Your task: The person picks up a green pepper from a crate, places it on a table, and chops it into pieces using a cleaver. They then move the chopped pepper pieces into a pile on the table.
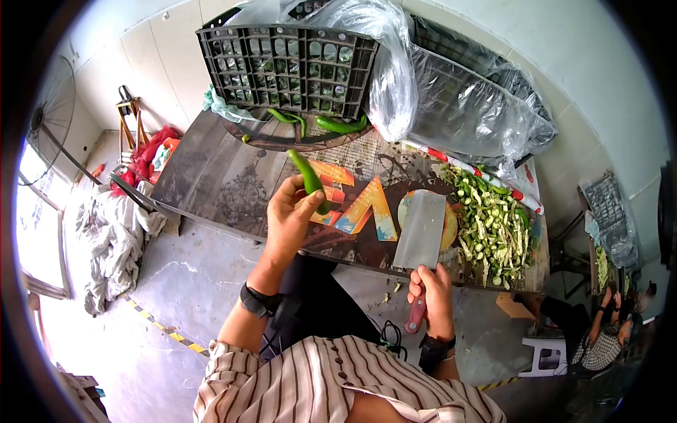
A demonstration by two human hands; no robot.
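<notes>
My left hand [290, 211] is closed around the lower part of a green chili pepper [305, 175], which points up and slightly left above the table. In my right hand [434, 296] is a cleaver [421, 229], gripped by its red handle with the broad blade standing over the table's front edge. To the right of the blade lies a heap of chopped green pepper pieces [493, 233]. Several whole green peppers [341, 125] rest at the back of the table, by the black crate.
A black plastic crate [285, 67] stands at the back of the patterned table [204, 169]. Beside it is a crate lined with clear plastic [465, 99]. A red-and-white roll [486, 176] borders the heap. Another person [603, 338] sits at far right near a white stool [544, 356].
</notes>
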